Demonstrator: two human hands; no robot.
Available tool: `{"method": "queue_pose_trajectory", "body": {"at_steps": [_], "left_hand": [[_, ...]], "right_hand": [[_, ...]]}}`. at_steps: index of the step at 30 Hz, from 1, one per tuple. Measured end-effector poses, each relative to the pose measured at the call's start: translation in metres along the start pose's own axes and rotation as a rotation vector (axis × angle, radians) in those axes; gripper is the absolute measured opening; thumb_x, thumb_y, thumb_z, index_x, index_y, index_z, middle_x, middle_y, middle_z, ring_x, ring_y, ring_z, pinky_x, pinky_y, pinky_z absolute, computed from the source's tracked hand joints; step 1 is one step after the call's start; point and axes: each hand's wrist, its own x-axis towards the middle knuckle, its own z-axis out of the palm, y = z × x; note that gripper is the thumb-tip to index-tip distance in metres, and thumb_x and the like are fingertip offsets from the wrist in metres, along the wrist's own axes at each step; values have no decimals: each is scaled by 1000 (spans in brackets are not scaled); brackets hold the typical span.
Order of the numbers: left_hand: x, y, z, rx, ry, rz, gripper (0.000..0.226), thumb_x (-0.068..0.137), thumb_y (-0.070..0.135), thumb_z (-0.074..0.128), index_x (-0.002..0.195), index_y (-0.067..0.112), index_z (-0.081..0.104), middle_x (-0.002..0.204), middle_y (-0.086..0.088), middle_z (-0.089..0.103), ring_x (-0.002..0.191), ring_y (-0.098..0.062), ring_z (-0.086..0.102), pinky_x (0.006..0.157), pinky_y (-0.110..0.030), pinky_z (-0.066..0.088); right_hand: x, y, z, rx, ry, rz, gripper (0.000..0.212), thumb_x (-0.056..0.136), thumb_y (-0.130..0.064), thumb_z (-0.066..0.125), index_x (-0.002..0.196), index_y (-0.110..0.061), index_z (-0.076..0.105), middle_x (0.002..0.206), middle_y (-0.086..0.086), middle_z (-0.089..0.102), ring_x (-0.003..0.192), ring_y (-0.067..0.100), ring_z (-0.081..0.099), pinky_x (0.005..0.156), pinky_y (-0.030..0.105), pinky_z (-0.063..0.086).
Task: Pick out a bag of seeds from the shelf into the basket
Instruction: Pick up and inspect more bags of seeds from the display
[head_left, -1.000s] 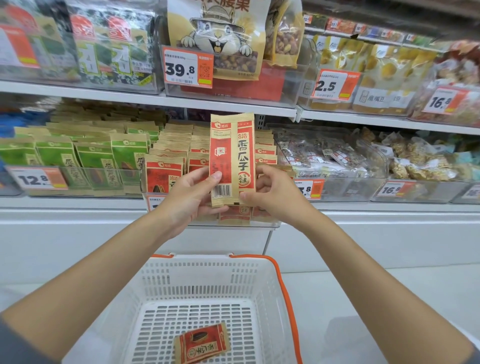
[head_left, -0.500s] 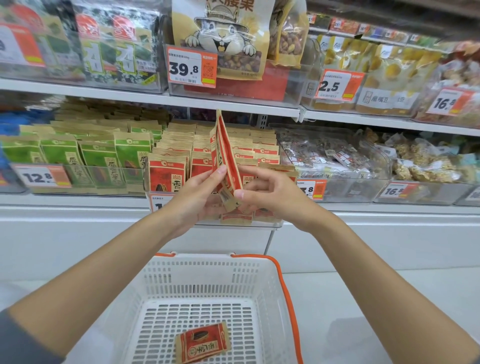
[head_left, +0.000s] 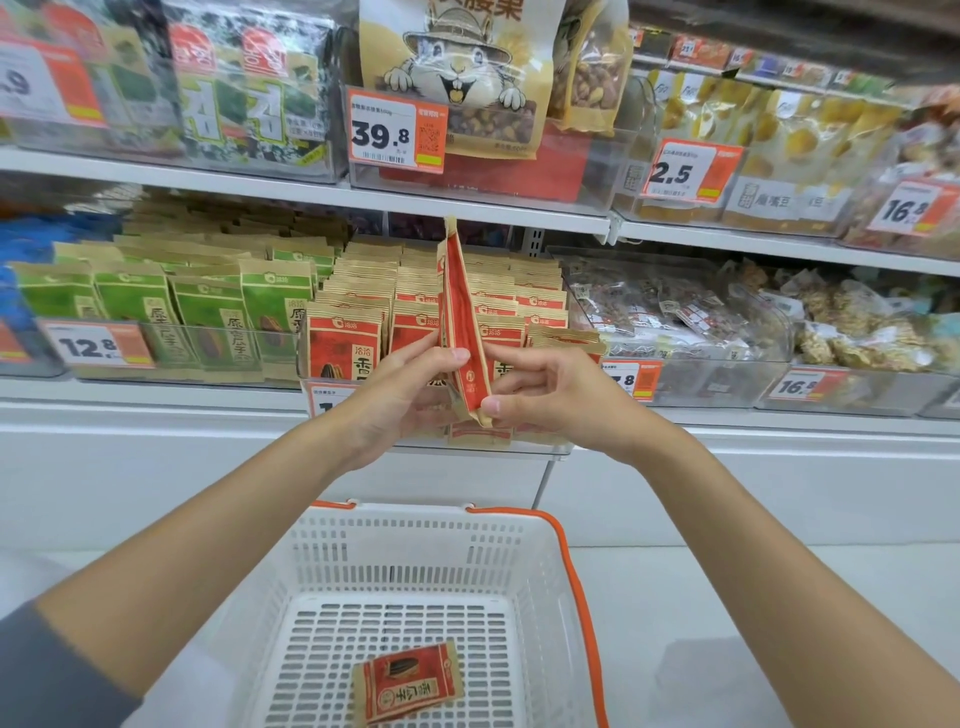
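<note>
On the upper shelf (head_left: 260, 187) I read a 39.8 tag (head_left: 396, 130), a 2.5 tag (head_left: 688, 171) and, far right, a 16.8 tag (head_left: 909, 208); on the lower shelf (head_left: 156, 395), a 12.8 tag (head_left: 96, 344) left.

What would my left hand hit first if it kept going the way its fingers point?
Your left hand meets the red seed bag it pinches; beyond that, probably the right hand, though depth is unclear.

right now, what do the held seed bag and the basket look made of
Seed bag: looks like kraft paper, matte tan with red print, holding sharp creases. Basket: probably moulded white plastic, smooth, with slotted walls; its orange handle is likely plastic too.
</note>
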Motion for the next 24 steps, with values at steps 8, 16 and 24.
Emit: {"method": "queue_pose_trajectory", "body": {"at_steps": [8,16,24], "left_hand": [[1,-4,1,-5,-90,-39,58,80,41,67,136,29,56,131,-13,65,120,-34,62,105,-50,48],[-3,-10,9,34,-256,-137,71,78,50,66,143,28,49,132,-17,62,119,-34,63,103,-53,49],[-4,0,12,53,-189,-107,39,93,41,51,128,27,62,117,-5,72,104,-20,68,92,-39,54]], "right_hand": [[-2,-8,2,-61,146,-59,65,85,-21,77,143,-28,48,115,-2,67,89,3,70,67,18,54],[-1,-10,-18,-37,252,-78,102,72,-45,82,152,-50,19,155,-9,33,137,13,44,107,40,45],[0,-5,-19,-102,324,-110,102,82,-8,79,155,-42,17,141,-19,36,117,0,55,71,14,55]]}}
